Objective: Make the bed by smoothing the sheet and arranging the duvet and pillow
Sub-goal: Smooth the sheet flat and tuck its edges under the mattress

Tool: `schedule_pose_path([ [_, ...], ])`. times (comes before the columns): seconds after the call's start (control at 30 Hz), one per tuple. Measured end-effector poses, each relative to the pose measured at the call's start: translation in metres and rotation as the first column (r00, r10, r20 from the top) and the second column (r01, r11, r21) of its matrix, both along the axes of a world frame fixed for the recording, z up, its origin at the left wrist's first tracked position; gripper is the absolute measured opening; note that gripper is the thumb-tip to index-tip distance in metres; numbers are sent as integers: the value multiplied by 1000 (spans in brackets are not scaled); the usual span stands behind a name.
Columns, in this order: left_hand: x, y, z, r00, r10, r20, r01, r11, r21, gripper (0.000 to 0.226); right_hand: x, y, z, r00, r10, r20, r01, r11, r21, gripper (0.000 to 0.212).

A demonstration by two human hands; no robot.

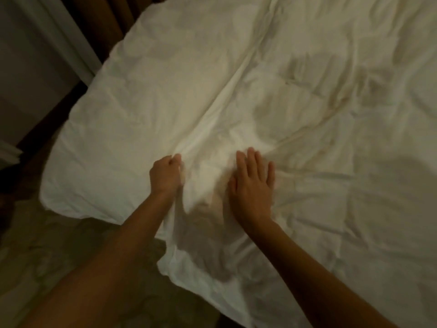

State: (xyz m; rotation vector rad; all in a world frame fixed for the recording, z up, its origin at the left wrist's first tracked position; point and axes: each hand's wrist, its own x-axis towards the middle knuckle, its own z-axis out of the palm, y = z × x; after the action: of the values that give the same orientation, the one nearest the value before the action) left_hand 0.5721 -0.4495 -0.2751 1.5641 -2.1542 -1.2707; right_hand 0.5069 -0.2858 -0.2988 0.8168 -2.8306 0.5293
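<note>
Near the closer edge of the white duvet, both of our hands are on the cloth. The duvet lies spread wide and fills most of the view, from its rounded corner at the upper left out to the right edge. Its surface is creased all over. One corner droops over the near side toward the patterned carpet.

Our left hand is curled, its fingers bunched round a pinch of the duvet. This is where a long raised fold ends after running down diagonally from the top of the view. The cloth just below that hand is blurred.

Our right hand lies just beside it, palm down on the duvet, with its fingers straight and slightly spread, pressing flat on the cloth. Between the two hands the duvet dips into a shadowed hollow.

Beyond the far left corner hangs a brown curtain, and next to it is a pale wall with white trim.
</note>
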Motion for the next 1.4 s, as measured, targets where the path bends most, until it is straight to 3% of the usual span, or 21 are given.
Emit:
schedule_pose_path([
  [0.07,6,-5,-7,969,-88,231,147,957,-251,43,-5,-1,-4,1000,-8,26,7,999,35,56],
  [0.13,9,-6,-10,939,-23,344,159,915,-370,42,0,1,-12,987,143,70,-150,983,106,60],
  [0.23,-1,1,-8,936,86,341,128,819,-559,25,7,15,-17,880,454,136,-472,869,152,60],
  [0.3,-24,25,-1,951,-95,293,270,715,-645,40,-14,26,-6,852,509,124,-517,855,43,53],
  [0.33,-39,44,0,935,-219,281,353,660,-663,46,-30,31,2,881,465,90,-466,885,-15,50],
  [0.43,-88,123,-7,825,-433,363,560,540,-628,57,-93,50,22,988,154,-20,-156,985,-81,47],
  [0.5,-110,175,-20,763,-496,414,644,531,-550,59,-136,75,23,997,81,2,-81,996,33,50],
  [0.63,-122,211,-40,666,-517,538,742,534,-405,55,-167,121,-12,970,214,118,-241,916,322,58],
  [0.93,-117,228,-42,560,-517,647,799,542,-259,56,-135,156,-21,902,313,298,-405,852,330,51],
  [1.0,-117,242,-34,553,-514,656,806,527,-268,55,-132,169,-15,886,326,329,-435,830,350,50],
  [1.07,-117,260,-15,580,-493,649,779,569,-263,55,-131,183,-8,895,335,295,-430,823,370,52],
  [1.2,-116,287,-6,585,-456,670,767,579,-276,62,-136,212,15,860,461,219,-510,781,360,77],
  [1.3,-117,308,-2,645,-446,620,731,596,-332,61,-142,235,30,856,456,243,-512,815,273,56],
  [1.4,-116,336,-1,668,-444,598,715,604,-351,59,-143,266,33,850,476,226,-526,798,294,52],
])
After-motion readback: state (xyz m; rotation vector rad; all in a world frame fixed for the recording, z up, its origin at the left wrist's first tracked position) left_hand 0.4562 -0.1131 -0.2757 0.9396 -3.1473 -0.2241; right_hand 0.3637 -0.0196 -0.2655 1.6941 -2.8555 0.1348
